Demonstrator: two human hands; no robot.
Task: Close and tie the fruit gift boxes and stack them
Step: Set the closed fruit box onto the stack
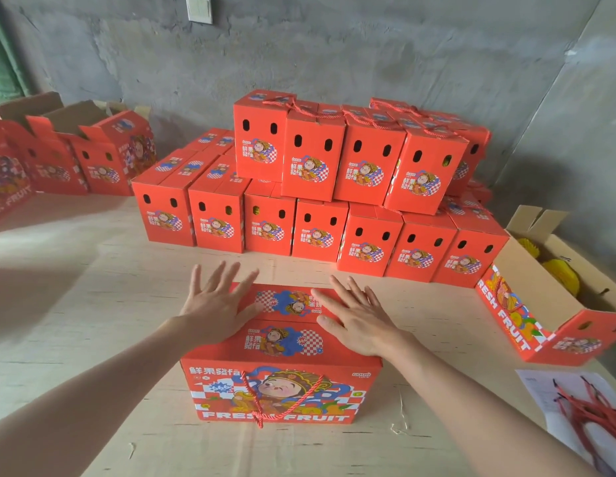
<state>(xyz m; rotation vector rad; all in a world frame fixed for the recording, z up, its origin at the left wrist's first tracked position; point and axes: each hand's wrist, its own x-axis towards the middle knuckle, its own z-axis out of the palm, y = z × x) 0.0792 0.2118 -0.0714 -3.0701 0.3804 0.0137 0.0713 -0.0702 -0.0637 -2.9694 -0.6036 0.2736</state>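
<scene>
Fingers [215, 280] of the left hand [215, 308] lie straight and spread, pressing flat on the lid of one box [275, 390] and gripping nothing. The right hand [360, 321] lies flat the same way on the lid's right side. One red cord [255, 401] hangs down the box's front. The box stands on the table [93, 304], directly beneath both palms. Well behind it is a stack [334, 201]: seven boxes across the front bottom row, four across the upper front row, more behind. At least three open boxes [93, 160] stand far left. One open box [520, 266] at right holds yellow fruit [557, 273]; near it a bundle of cords [588, 407] lies on a sheet [540, 387].
</scene>
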